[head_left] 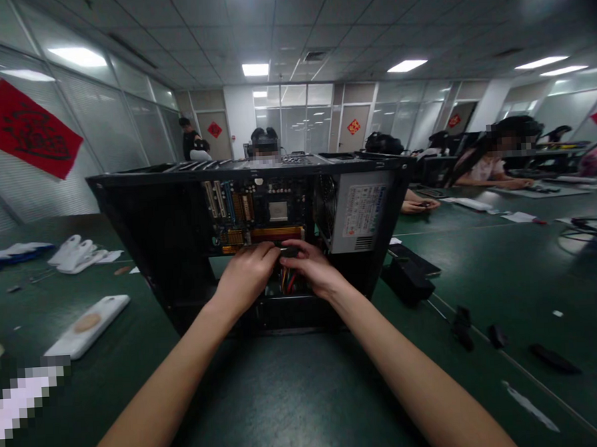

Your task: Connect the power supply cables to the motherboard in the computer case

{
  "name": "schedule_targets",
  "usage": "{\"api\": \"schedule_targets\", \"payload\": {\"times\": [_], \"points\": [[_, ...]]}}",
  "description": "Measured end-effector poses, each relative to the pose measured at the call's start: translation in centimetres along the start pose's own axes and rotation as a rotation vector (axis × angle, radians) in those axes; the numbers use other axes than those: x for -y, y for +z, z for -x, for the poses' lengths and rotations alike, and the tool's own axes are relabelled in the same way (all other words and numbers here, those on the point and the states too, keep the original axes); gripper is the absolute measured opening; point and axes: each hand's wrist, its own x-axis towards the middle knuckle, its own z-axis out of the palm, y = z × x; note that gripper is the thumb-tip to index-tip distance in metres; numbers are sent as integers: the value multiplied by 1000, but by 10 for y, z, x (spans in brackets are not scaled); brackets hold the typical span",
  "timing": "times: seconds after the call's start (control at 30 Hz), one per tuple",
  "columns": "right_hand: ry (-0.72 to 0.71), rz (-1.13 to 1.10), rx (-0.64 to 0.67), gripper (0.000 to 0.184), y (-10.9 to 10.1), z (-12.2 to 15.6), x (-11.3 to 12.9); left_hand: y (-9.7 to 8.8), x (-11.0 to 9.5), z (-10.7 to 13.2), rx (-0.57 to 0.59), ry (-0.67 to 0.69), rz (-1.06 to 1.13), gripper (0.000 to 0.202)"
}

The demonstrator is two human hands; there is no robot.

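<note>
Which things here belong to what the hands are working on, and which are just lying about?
In use: left hand, right hand, open computer case, motherboard, red and yellow wires, power supply.
Lying about: white phone case, white gloves, black box, small black parts.

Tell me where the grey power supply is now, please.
In the head view, the power supply sits at the right of the open computer case, beside the motherboard, just above the right hand.
</note>
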Motion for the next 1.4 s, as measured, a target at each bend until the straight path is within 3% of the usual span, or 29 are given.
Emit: {"api": "schedule_targets", "payload": {"times": [0.23, 0.33, 0.4, 0.47, 0.63, 0.87, 1.07, 1.4], "points": [[-205, 211, 28, 32, -1, -2, -4, 12, 4, 4, -72, 60, -31, 20], [-467, 572, 41, 29, -5, 5, 5, 15, 14, 8, -83, 24, -6, 23], [-665, 863, 125, 39, -9, 10, 13, 15, 19, 10, -71, -14, -9, 25], [-761, 1097, 234, 47, -12, 14, 19, 14, 20, 10, -48, -51, 1, 26], [-692, 1391, 271, 30, -11, 13, 20, 13, 13, 10, 121, -71, 73, 26], [-521, 1588, -41, 16, -17, 11, 17, 16, 22, 5, 265, -178, 146, 30], [-417, 1656, -68, 14, -11, 15, 17, 28, 43, -25, 443, -108, -26, 28], [-351, 1656, 19, 16, -6, 10, 18, 36, 41, -23, 420, -138, -85, 27]]}}
